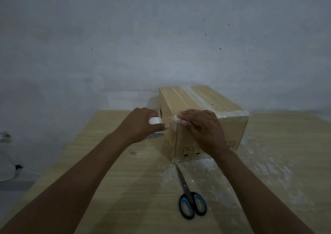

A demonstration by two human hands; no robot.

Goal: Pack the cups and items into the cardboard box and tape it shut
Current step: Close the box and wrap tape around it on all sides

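**1. Task status**
The brown rectangular cardboard box stands closed at the 12 o'clock side of the pale wood-grain table. No cups or loose items show outside the box, so packing is judged complete. A strip of clear tape runs along the top centre seam. More clear film wraps the top edge at 3 o'clock of the box. Taping is judged to be at a late stage, with a band going on at the near vertical corner. Judged as left to do: seat this band, cut it from the roll and smooth the end.

**2. Hands**
- The left hand, at 9 o'clock of the box, has fingers and thumb curled round a roll of clear adhesive tape with a white core. A short span of tape runs from the roll toward 3 o'clock to the box corner.
- The right hand lies over that corner. Its fingers are extended and the fingertips press the tape against the cardboard. It grasps nothing.

**3. Count**
- Cardboard box: one.
- Tape roll: one.
- Steel scissors with black-and-blue handles: one pair. They lie closed at 6 o'clock of the box, tips pointing to 12 o'clock, untouched.
- Hands: two.
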